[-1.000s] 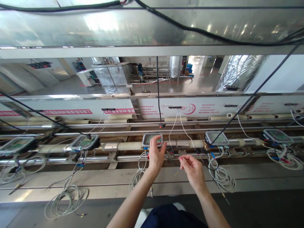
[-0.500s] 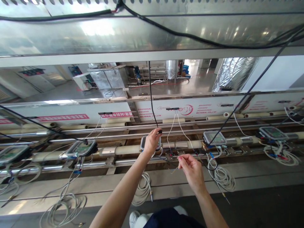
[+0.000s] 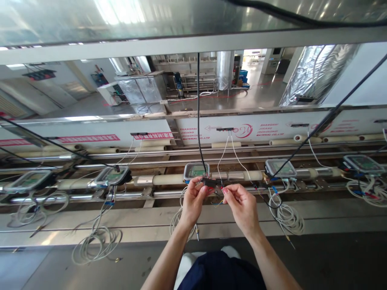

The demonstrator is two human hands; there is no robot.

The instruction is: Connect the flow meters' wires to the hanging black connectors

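Note:
In the head view my left hand point(image 3: 191, 201) pinches a small black connector block point(image 3: 209, 183) between thumb and fingertips. A black cable point(image 3: 198, 117) hangs down from above to this block. To its right, my right hand point(image 3: 242, 207) is closed in a pinch on a thin wire, mostly covered by the fingertips. A thin yellowish wire point(image 3: 216, 204) curves just below and left of these fingertips. Right behind my left hand sits a clear-lidded box point(image 3: 196, 169) with a green circuit board. White leads point(image 3: 223, 155) run down from a black strip point(image 3: 225, 129) towards my right fingertips.
More clear-lidded boxes point(image 3: 280, 167) line the metal rails point(image 3: 169, 195) on both sides. Coiled pale cables point(image 3: 98, 245) hang over the front ledge point(image 3: 121, 215). Another black cable point(image 3: 329, 114) slants across at right. A white panel point(image 3: 193, 135) with red print stands behind.
My left hand has come down with the black connector block and now holds it beside my right fingertips. My right hand has risen slightly in view. The view has tilted lower.

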